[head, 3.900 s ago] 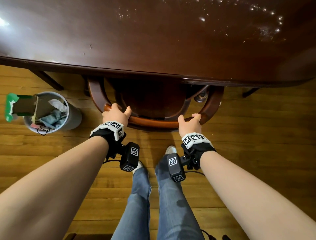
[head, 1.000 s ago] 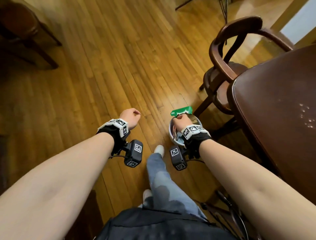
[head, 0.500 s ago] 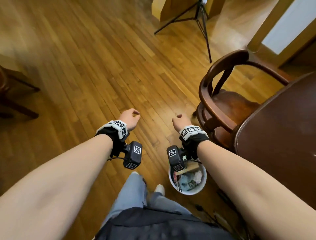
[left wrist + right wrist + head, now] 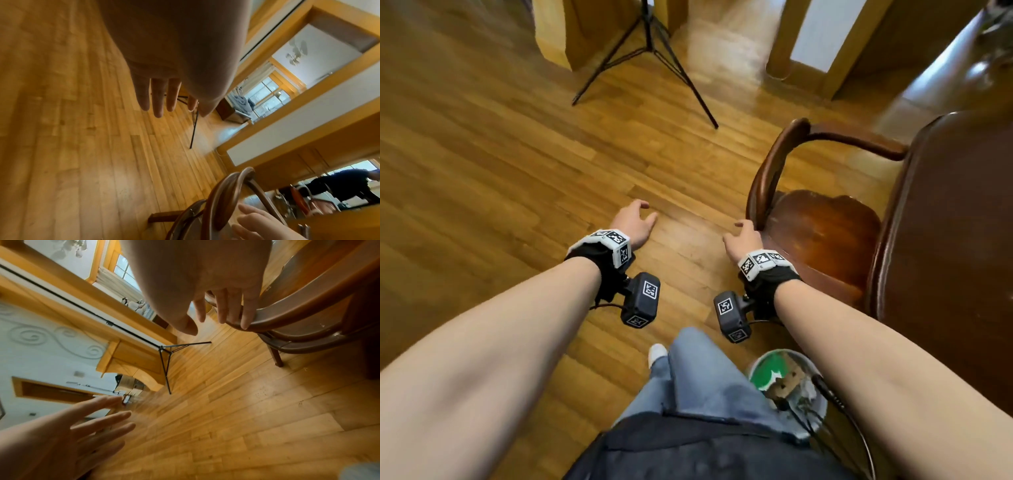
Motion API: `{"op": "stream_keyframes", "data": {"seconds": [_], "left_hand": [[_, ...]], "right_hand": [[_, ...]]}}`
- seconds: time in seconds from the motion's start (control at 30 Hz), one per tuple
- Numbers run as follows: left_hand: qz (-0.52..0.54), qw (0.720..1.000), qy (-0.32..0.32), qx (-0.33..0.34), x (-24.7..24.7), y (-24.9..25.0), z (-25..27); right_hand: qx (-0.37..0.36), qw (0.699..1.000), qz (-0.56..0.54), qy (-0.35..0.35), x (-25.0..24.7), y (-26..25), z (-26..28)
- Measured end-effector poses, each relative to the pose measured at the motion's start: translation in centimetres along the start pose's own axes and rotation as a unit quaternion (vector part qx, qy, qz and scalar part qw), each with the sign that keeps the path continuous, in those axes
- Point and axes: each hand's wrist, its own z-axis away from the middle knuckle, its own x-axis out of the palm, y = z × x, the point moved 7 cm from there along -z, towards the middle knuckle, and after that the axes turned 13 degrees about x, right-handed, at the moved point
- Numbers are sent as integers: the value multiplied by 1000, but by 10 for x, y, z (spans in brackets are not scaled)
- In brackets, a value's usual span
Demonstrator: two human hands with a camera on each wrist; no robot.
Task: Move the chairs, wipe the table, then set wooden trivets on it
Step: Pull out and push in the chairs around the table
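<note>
Now turned from the first chair to a second chair (image 4: 822, 226) tucked at the table (image 4: 955, 260) end: right hand (image 4: 744, 236) fingers just touching its curved back, not yet gripping; left hand (image 4: 633, 222) open, empty, reaching; pulling-out next, probably.

The head view looks steeply down from above onto both forearms, the floor (image 4: 517, 154) and the chair (image 4: 774, 178). Each wrist view looks close along its own palm, tilted low toward the floor. All three share the chair's curved back and the tripod (image 4: 650, 51).
</note>
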Motion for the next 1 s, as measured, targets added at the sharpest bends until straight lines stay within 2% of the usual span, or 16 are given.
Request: {"op": "stream_keyframes", "data": {"seconds": [0.17,0.3,0.4,0.53,0.63,0.73,0.87,1.0], "left_hand": [[-5,993,-93,67,12,42,-98],[-14,985,-133,109,18,80,-185],[-30,971,-196,134,31,113,-252],[-48,951,-251,174,57,150,-310],[-90,921,-322,202,82,173,-334],[-129,880,-390,239,114,201,-368],[-180,825,-436,313,149,238,-398],[-232,761,-474,377,171,262,-419]], "right_hand": [[68,995,-64,28,-30,-28,-52],[125,983,-124,44,-52,-47,-104],[177,968,-170,46,-67,-59,-144],[232,951,-195,60,-85,-62,-175],[281,932,-219,72,-94,-57,-186],[324,897,-277,114,-105,-51,-200],[392,848,-321,156,-105,-45,-198],[470,789,-349,187,-82,-51,-186]]}}
